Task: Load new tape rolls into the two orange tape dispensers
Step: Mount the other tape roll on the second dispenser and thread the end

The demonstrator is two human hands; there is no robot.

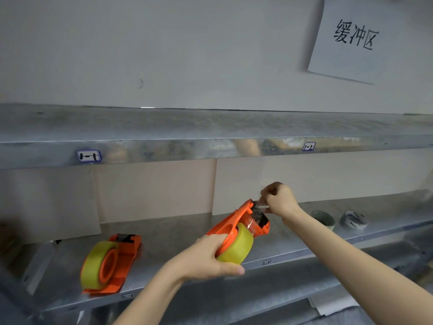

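Gripping the orange plastic tape dispenser at its roll end, the left hand has fingers and thumb curled round the frame and the yellow tape roll seated in it. It holds the tool just above the front edge of the lower galvanised metal shelf.

The dispenser's long axis runs from the left hand up and to the right, so the toothed cutter head sits at the far end, right against the right hand. That hand is clenched, and seems to pinch the clear free end of tape at the head (the film is too faint to trace fully). Threading therefore looks like the right hand's job, with the left only steadying.

A second orange dispenser lies on its side on the same shelf, well to the left of both hands, and already carries a yellow roll on its hub. Two smaller pale rolls rest on the shelf beyond the right forearm.

Writing: a white paper sign on the wall reads "缓冲区". The upper shelf's edge bears handwritten tags, "1-1" at left and "1-2" at right. No brand is legible.
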